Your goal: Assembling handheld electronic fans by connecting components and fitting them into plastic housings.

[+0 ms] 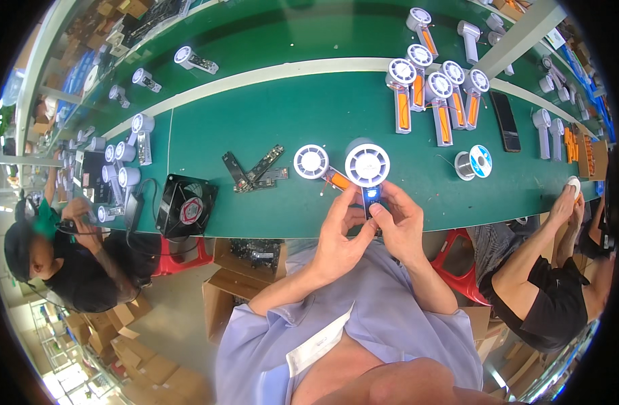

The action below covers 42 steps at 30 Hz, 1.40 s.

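Note:
Both hands hold a white handheld fan (368, 166) upright over the front edge of the green table. A bluish-white light glows on the dark upper part of its handle. My left hand (342, 233) closes round the handle from the left. My right hand (400, 223) grips it from the right, its thumb on the handle front; the fingers hide the lower handle. Just left of it lies a second fan (312, 162) with an orange battery in its opened handle. Farther left is a small pile of dark circuit boards (255, 172).
Several opened fans with orange batteries (441, 94) stand at the back right, near a solder wire spool (472, 163) and a phone (505, 121). A black square cooling fan (186, 206) sits left. Co-workers (66, 250) sit on both sides; a cardboard box (221, 300) is below the table.

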### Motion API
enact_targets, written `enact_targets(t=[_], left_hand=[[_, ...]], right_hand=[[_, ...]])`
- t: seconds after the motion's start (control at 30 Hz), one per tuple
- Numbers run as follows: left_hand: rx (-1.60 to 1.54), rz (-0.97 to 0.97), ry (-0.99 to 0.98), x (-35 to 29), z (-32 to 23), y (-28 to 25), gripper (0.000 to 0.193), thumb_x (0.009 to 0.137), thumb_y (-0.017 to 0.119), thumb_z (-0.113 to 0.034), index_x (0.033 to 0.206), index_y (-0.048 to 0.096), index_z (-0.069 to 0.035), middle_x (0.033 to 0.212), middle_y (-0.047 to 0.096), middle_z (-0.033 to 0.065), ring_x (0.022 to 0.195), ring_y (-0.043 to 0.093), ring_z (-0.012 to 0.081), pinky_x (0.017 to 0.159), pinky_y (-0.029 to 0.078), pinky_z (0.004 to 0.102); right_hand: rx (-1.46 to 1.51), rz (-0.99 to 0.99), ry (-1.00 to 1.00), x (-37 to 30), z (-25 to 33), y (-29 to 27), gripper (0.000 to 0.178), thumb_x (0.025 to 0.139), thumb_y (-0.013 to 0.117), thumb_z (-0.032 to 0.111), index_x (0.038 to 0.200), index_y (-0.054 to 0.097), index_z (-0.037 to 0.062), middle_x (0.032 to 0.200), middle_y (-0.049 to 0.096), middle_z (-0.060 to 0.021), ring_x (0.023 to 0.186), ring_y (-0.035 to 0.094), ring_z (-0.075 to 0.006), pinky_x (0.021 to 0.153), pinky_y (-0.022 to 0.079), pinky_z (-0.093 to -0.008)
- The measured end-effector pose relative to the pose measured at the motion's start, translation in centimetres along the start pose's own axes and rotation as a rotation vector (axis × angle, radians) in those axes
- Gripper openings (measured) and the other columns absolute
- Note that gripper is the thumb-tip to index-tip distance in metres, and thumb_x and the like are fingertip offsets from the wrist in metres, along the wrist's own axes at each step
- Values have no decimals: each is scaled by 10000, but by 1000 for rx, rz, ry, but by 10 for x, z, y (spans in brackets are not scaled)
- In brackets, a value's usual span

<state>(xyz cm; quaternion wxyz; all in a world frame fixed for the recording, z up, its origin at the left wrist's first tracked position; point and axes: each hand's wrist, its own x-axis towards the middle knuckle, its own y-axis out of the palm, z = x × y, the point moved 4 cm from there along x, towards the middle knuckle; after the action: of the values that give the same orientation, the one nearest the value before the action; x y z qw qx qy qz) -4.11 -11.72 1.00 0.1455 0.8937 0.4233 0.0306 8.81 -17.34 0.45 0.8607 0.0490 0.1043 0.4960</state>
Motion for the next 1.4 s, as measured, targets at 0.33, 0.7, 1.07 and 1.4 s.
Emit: enact_targets(t=[0.33,0.7,1.07,1.4], left_hand=[[95,-29,18,-3,5,-1,782,999,653,83,1657,236,11,1242,674,158,1118,693,206,945,592,342],[86,-46,-9,-7,4,-5,782,1007,626,95,1667,220,-11,1246,666,163,1125,687,205,928,592,326],[-45,-18,0,-4,11,-4,766,970,657,109,1638,295,13,1431,535,145,1141,675,197,956,604,353],[67,-39,15,-2,9,-4,781,1008,659,65,1660,235,-4,1207,685,144,1067,704,189,900,610,343]], right_hand=[[-49,-23,-7,0,0,1,456,965,696,24,1408,628,-64,1283,713,-123,1211,628,-182,1058,501,-344],[-65,-14,-42,-1,-1,5,482,949,720,50,1408,628,-65,1242,727,-126,1190,651,-184,1044,514,-342],[-92,-10,-47,2,7,4,473,961,693,26,1420,619,-61,1244,726,-127,1175,653,-180,1027,517,-338],[-56,-24,20,1,0,2,450,997,682,51,1416,601,-91,1275,712,-157,1205,649,-202,1026,521,-342]])
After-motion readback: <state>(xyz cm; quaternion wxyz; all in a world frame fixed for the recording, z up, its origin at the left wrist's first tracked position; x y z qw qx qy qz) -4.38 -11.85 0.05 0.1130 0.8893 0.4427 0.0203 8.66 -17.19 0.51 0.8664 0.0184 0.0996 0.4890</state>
